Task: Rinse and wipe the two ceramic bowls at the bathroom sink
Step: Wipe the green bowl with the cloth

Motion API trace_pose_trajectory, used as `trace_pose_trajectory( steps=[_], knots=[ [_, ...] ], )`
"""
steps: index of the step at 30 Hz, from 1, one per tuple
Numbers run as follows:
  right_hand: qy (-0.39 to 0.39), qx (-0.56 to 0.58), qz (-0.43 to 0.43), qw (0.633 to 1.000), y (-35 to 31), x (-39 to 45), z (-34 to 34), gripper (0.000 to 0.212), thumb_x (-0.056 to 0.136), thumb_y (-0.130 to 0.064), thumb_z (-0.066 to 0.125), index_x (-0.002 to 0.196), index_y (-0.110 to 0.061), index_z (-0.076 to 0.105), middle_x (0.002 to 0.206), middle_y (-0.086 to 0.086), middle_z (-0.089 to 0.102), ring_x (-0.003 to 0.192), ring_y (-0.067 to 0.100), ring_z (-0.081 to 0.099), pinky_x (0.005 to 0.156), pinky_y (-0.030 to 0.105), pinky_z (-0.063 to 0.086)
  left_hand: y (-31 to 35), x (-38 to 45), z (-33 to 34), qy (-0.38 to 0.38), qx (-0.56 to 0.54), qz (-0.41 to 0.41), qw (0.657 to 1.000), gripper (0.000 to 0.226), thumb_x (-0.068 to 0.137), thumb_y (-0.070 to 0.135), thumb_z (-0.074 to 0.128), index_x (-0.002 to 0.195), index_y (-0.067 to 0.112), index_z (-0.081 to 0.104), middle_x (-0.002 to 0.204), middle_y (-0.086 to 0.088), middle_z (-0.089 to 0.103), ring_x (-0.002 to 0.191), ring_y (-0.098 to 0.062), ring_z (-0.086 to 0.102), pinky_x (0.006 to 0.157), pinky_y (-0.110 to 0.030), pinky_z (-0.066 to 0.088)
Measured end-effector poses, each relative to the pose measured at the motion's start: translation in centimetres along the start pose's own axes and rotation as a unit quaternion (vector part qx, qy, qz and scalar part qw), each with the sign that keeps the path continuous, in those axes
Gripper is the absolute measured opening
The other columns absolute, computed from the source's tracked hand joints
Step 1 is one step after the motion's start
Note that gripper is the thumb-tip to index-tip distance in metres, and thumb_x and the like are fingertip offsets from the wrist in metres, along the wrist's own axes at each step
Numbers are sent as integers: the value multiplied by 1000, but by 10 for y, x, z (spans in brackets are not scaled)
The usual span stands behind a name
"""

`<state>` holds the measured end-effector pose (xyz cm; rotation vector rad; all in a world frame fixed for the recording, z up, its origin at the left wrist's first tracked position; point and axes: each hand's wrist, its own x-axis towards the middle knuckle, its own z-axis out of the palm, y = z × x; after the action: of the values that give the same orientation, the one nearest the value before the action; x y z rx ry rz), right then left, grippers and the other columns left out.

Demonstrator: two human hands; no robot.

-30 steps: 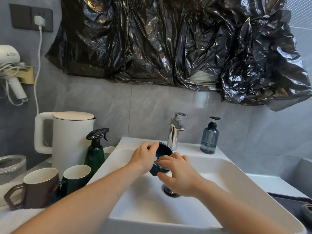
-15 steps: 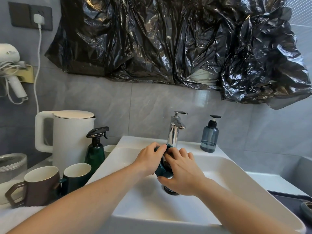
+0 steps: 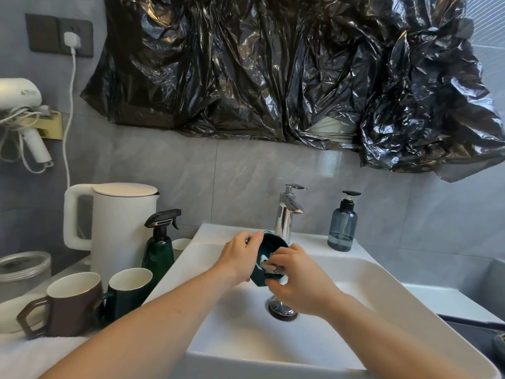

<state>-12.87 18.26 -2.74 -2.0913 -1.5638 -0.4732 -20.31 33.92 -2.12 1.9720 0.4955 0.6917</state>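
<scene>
Across the top of the grey tiled wall (image 3: 246, 187), crumpled black plastic sheeting (image 3: 287, 67). Below it, white rectangular sink (image 3: 341, 283), chrome faucet (image 3: 287, 214) at the back rim, drain (image 3: 282, 313) under the hands. On the counter at left: white kettle (image 3: 114, 228), brown mug (image 3: 69, 305), dark green mug (image 3: 127, 294), green spray bottle (image 3: 159, 244); behind the bottle, a small white cup (image 3: 180, 246); at the far left edge, a glass jar (image 3: 21, 272). On the wall at left, hair dryer (image 3: 21, 119) in a holder and a wall socket (image 3: 61, 34) with a white plug. On the sink rim at right of the faucet, blue soap dispenser (image 3: 343, 222).

Over the basin, just in front of the faucet, dark teal bowl (image 3: 269, 258), tipped on its side with the opening toward the right hand. Left hand (image 3: 240, 259) curled round the bowl's left rim and outer wall, thumb over the top edge. Right hand (image 3: 297, 280) bent at the fingers, pinching a small pale cloth or sponge (image 3: 269, 268) against the inside of the bowl. Both forearms bare, reaching in from the lower edge and meeting above the drain
</scene>
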Motion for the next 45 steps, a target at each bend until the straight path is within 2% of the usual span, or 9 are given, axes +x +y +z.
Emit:
trace_pose_trajectory(
  steps=[9,15,23,27,31,33,38,41,45],
  knots=[
    [207,110,71,970,14,4,-9,14,89,-16,76,82,-27,70,80,-12,62,75,11,59,65,22,47,-7,13,-13,50,-40,-83,994,47,107,51,36,120,17,65,114,-12,67,87,-34,72,43,-32,56],
    [206,136,57,967,11,4,-5,20,89,-12,77,86,-24,62,92,-11,58,83,5,58,68,11,43,1,9,-2,0,-262,-215,941,33,110,40,40,110,16,63,106,-17,68,90,-30,66,50,-35,57],
    [139,111,-101,979,-1,5,1,20,83,-11,82,98,-21,73,108,-6,57,93,13,62,77,23,52,7,1,-7,-27,-301,-233,925,20,99,9,40,101,10,60,98,-17,65,86,-29,65,53,-35,61],
    [186,144,9,972,11,6,-2,25,91,-8,73,91,-29,60,101,-8,57,87,8,61,75,17,49,10,-2,-7,-33,-310,-227,923,22,100,4,37,97,12,58,94,-15,63,83,-30,64,57,-37,63],
    [147,283,195,928,20,2,-9,9,104,-15,57,97,-21,57,86,0,71,71,14,72,68,30,60,12,-6,-5,-77,-260,-198,942,31,96,3,36,117,10,58,102,-16,65,87,-31,65,54,-35,59],
    [139,319,231,908,19,2,-12,5,106,-15,54,102,-16,57,88,1,71,68,9,70,56,19,54,14,-8,-2,-92,-212,-169,958,40,96,2,35,126,15,58,113,-17,65,94,-33,65,55,-36,61],
    [155,354,205,899,17,2,-15,15,101,-3,58,99,-16,65,85,-4,73,79,17,67,66,25,58,19,-3,-10,-83,-92,-62,990,55,93,-8,34,124,25,65,118,-12,66,100,-45,66,57,-48,64],
    [164,363,185,898,19,4,-15,24,94,7,60,92,-15,69,82,-4,73,74,15,64,65,23,53,18,-1,-19,-69,-13,11,997,66,84,-11,35,124,31,66,124,-5,64,101,-40,65,51,-40,61],
    [153,366,148,906,9,4,-11,35,89,9,65,85,-26,70,101,-3,77,94,20,72,81,37,59,-5,-9,-24,-18,143,141,980,72,82,-2,44,136,45,57,136,9,61,128,-20,56,103,-37,53]
  ],
)
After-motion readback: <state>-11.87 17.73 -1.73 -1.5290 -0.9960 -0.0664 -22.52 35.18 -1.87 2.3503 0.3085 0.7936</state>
